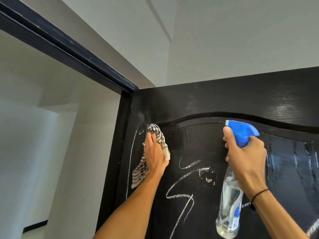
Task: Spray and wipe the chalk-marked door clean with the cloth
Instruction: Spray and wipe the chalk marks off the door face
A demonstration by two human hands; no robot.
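A black door (215,100) with an arched panel fills the right half of the head view. White chalk marks (181,187) zigzag across its middle, and a thin chalk line runs down its left edge. My left hand (154,152) presses a striped cloth (159,137) flat against the door's upper left, with the cloth's tail hanging below my palm. My right hand (245,159) grips the neck of a clear spray bottle (229,204) with a blue trigger head, its nozzle pointing left towards the door. Wet streaks shine on the panel at the right.
The black door frame (69,49) slants from the upper left down to the door's hinge side. Through the opening on the left I see white walls and a dark skirting strip (34,225). A white ceiling lies above.
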